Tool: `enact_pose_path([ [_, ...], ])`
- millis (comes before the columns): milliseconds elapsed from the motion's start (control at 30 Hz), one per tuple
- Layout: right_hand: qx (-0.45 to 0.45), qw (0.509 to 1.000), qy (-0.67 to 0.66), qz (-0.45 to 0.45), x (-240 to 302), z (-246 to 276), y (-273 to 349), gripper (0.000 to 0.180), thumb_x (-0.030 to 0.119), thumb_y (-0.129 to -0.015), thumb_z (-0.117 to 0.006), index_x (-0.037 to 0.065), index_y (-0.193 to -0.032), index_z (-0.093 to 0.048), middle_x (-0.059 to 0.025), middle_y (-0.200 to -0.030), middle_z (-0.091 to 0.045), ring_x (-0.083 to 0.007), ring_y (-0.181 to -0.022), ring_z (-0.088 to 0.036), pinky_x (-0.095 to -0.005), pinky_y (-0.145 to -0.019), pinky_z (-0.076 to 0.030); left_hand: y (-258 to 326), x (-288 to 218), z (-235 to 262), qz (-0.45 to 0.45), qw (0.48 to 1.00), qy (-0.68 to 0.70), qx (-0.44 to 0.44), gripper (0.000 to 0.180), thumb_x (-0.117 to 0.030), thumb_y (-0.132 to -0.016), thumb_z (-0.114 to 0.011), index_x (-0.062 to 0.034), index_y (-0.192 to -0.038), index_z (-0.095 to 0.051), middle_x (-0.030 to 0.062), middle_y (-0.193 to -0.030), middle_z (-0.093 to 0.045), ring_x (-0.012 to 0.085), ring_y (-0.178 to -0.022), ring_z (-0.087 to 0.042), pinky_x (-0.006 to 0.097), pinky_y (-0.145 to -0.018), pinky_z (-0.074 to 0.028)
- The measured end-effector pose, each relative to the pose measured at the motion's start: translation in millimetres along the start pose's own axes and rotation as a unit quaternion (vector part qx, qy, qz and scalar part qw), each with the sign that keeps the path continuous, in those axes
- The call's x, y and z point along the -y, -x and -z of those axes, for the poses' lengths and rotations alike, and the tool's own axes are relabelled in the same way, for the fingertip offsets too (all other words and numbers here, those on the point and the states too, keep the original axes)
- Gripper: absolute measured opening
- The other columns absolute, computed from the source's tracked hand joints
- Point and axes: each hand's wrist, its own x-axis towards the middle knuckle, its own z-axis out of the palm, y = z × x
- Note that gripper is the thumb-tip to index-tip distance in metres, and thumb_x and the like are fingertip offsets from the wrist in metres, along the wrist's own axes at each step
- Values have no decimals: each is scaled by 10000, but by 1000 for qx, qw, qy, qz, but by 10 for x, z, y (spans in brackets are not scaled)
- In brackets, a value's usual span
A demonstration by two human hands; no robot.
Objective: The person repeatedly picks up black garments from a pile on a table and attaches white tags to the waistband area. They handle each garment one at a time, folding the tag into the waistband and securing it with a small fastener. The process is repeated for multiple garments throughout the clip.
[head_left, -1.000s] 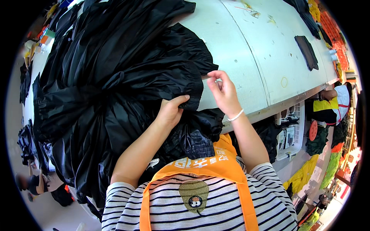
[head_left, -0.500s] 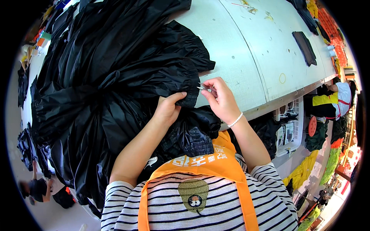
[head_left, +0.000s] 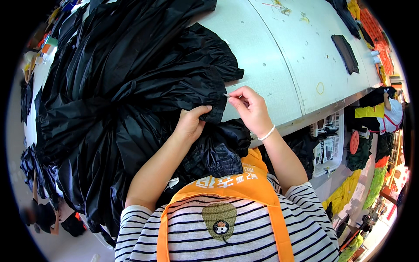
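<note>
A large heap of shiny black garments (head_left: 109, 144) covers the left of the white table. My left hand (head_left: 190, 122) pinches the gathered, elasticated edge (head_left: 217, 94) of one black garment, with the thumb on top and the other fingers folded under the cloth. Just right of that edge, my right hand (head_left: 248, 106) is closed on small pointed metal snips (head_left: 228, 95). Only their tip shows, at the cloth's edge; the fingers hide the rest.
A white table (head_left: 279, 78) stretches away to the right, with thread scraps and a folded dark cloth piece (head_left: 345, 53) on it. Below its edge stands a white plastic basket (head_left: 329, 148). A co-worker (head_left: 386, 113) is at the far right, another person (head_left: 43, 214) at lower left.
The snips' two points showed apart before; now a single tip shows, at the garment's edge. My right hand has shifted slightly. My left hand keeps its place on the cloth.
</note>
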Motion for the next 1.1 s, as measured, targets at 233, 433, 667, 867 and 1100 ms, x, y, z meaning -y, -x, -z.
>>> enact_pose_path([
  [233,-1,998,52,30,106,5,2,211,109,-831,-685,17,-981,-569,-26,-874,-572,-82,-658,-513,-228,-595,-442,-21,10,33,11,1000,2,2,372,100,-751,-559,5,-1110,-573,92,-1064,-633,208,-971,-620,331,-858,-501],
  [433,-34,981,-134,-138,13,-13,-109,375,157,-802,-732,22,-1097,-545,-4,-839,-577,-62,-686,-503,-208,-591,-419,-20,17,2,1,1000,7,7,373,95,-753,-569,-1,-1113,-576,101,-1069,-633,222,-971,-621,353,-868,-504],
  [667,-104,958,-249,-98,162,-80,-336,385,-3,-766,-704,0,-1110,-529,8,-753,-587,-33,-639,-504,-173,-595,-414,121,-206,-195,106,969,-222,14,337,-224,-907,-556,20,-1138,-572,115,-1021,-651,231,-901,-646,319,-851,-491],
  [867,-106,936,-301,-149,469,-145,-552,298,-1,-752,-696,10,-1015,-557,35,-694,-545,-26,-616,-481,-175,-587,-399,484,-591,-487,-452,535,-708,-85,407,-210,-553,-859,-54,-713,-520,72,-669,-519,252,-591,-485,316,-582,-424],
  [1100,-63,921,-365,-120,741,-404,-527,157,75,-834,-667,18,-955,-584,29,-709,-557,1,-532,-411,-156,-475,-324,348,-535,-408,-464,622,-626,-79,600,-189,-604,-833,-7,-1054,-481,163,-1068,-526,336,-966,-555,386,-799,-479],
])
